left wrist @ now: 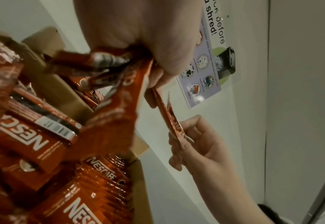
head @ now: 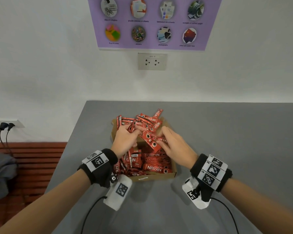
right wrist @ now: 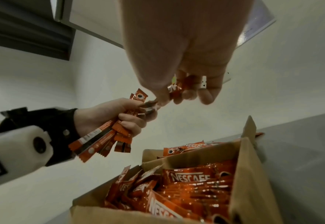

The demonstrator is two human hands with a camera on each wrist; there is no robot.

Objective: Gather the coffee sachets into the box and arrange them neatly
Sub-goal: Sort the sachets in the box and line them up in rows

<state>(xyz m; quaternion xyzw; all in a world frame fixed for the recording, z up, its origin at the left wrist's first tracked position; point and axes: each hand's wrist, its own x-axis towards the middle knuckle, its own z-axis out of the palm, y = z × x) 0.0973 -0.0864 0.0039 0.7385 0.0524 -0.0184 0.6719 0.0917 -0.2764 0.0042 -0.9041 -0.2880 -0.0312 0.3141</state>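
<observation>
Both wrists sit closest in the head view, strapped with black bands and white tagged camera blocks, over the grey tabletop point(head: 227, 132). Just past them is the open brown cardboard box point(head: 152, 176), stuffed with red Nescafé coffee sachets point(head: 156, 168): a tidy upright row on the right side, a loose jumble on the left and spilling over the far edge.

From the head cam the hands mostly hide each other's grip. The right wrist cam sorts it out: the left hand point(right wrist: 117, 115) has its fingers curled round a fanned bundle of sachets point(right wrist: 102, 141) held above the box. The left wrist cam shows the right hand point(left wrist: 199, 145) pinching one sachet point(left wrist: 174, 128) edge-on between thumb and fingertips, its other end up against the left hand's bundle.

Farther back, a white double wall socket point(head: 152, 61) and a purple poster point(head: 152, 22) with round pictures.
</observation>
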